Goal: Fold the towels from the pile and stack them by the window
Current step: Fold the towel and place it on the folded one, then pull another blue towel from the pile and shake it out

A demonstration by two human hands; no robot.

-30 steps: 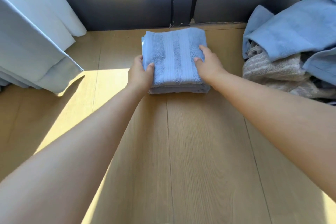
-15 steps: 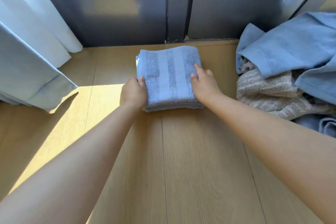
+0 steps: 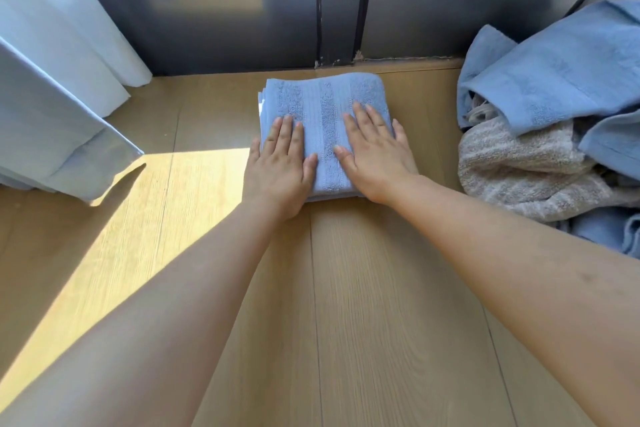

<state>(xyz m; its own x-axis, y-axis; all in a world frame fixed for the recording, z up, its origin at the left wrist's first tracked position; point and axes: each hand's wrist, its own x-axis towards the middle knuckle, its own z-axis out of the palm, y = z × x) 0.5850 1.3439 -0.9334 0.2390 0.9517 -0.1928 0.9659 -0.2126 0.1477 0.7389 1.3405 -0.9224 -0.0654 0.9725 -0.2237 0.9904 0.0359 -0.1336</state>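
on wood-grain floor (image 3: pixel 346 288), flat hands (image 3: pixel 329 156) press folded terry towel (image 3: pixel 325 104).

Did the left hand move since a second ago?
Yes. The left hand slid inward, from gripping the folded blue towel's left edge to lying flat on top of it, fingers toward the window frame.

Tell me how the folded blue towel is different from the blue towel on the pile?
The folded towel lies flat and neat; the pile towel is crumpled. The left hand and right hand press the folded towel; neither touches the pile towel. Both are light blue.
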